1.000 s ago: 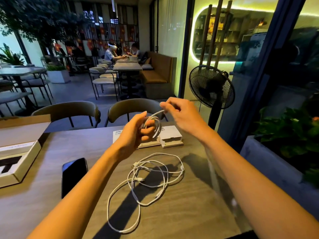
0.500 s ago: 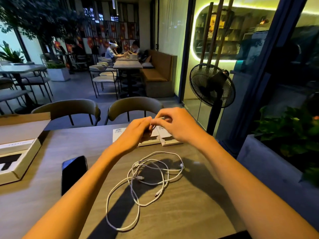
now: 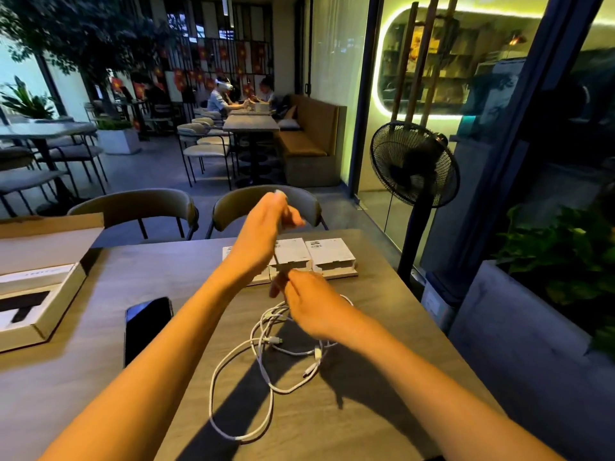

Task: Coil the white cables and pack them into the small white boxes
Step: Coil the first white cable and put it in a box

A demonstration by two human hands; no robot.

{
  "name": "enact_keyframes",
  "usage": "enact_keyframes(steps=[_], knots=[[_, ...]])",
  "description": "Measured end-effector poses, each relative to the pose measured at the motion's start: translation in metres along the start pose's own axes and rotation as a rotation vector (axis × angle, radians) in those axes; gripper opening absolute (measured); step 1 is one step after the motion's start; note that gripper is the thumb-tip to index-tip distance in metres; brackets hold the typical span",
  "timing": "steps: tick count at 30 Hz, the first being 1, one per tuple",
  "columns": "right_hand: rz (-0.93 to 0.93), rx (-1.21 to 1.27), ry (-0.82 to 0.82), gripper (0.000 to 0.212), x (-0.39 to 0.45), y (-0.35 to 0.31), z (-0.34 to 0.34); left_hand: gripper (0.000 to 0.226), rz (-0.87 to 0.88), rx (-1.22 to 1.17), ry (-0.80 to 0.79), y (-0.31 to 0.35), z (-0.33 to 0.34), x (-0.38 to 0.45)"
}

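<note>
My left hand [image 3: 266, 224] is raised above the table with its fingers closed on the top end of a white cable. A thin strand [image 3: 275, 259] runs down from it to my right hand [image 3: 312, 302], which pinches the cable lower down, just above the table. Loose white cables [image 3: 266, 361] lie tangled on the wooden table [image 3: 382, 427] under and in front of my right hand. Small white boxes [image 3: 329, 256] stand side by side behind my hands, partly hidden by my left wrist.
A black phone [image 3: 146, 327] lies left of the cables. A large open cardboard box [image 3: 36, 287] sits at the table's left edge. Two chairs [image 3: 139, 207] stand behind the table. A black standing fan [image 3: 412, 168] and a planter [image 3: 549, 294] are on the right.
My hands, which met at the boxes half a second ago, have parted: the left rose, the right dropped toward the loose cables, and the held cable is stretched between them.
</note>
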State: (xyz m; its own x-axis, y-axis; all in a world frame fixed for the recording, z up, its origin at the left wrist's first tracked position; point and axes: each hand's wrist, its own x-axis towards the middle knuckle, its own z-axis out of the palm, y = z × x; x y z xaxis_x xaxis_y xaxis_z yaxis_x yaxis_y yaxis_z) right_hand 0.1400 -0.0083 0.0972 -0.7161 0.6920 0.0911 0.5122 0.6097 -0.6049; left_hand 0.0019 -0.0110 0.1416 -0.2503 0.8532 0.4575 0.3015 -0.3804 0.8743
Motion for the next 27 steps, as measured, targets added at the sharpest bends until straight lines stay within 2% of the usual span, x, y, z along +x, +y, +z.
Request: enact_keyframes(steps=[1, 3, 6, 8, 11, 15, 17, 20, 23, 25, 27], knots=[[-0.021, -0.055, 0.002, 0.026, -0.004, -0.005, -0.004, 0.035, 0.037, 0.208, -0.022, -0.008, 0.0, -0.004], [-0.104, -0.273, 0.091, 0.018, -0.009, -0.011, -0.022, 0.029, 0.071, 0.472, -0.095, -0.017, 0.0, -0.014], [-0.233, -0.457, 0.251, 0.019, -0.011, -0.009, -0.059, 0.032, 0.05, 0.546, -0.244, -0.023, -0.002, -0.026], [-0.292, -0.52, 0.236, 0.021, -0.01, -0.003, -0.081, 0.044, -0.006, 0.466, -0.27, -0.026, -0.003, -0.027], [-0.402, -0.619, 0.258, 0.022, -0.004, 0.004, -0.099, 0.047, -0.174, 0.137, -0.204, -0.018, 0.0, -0.026], [-0.489, -0.699, 0.569, 0.016, 0.005, 0.014, -0.089, 0.046, -0.343, -0.201, -0.14, 0.004, 0.009, -0.028], [-0.42, -0.484, 0.616, 0.02, 0.006, 0.01, -0.072, 0.053, -0.399, -0.358, -0.125, 0.007, 0.015, -0.029], [-0.151, 0.088, 0.575, 0.023, 0.002, -0.002, -0.05, 0.059, -0.381, -0.419, -0.091, 0.009, 0.023, -0.033], [0.081, 0.647, 0.434, 0.029, 0.001, -0.009, -0.037, 0.061, -0.405, -0.341, 0.126, 0.012, 0.03, -0.033], [0.118, 0.778, 0.414, 0.03, 0.001, -0.013, -0.029, 0.058, -0.41, -0.255, 0.249, 0.014, 0.033, -0.033], [0.094, 0.704, 0.48, 0.024, 0.0, -0.016, -0.02, 0.057, -0.373, -0.137, 0.315, 0.014, 0.037, -0.033]])
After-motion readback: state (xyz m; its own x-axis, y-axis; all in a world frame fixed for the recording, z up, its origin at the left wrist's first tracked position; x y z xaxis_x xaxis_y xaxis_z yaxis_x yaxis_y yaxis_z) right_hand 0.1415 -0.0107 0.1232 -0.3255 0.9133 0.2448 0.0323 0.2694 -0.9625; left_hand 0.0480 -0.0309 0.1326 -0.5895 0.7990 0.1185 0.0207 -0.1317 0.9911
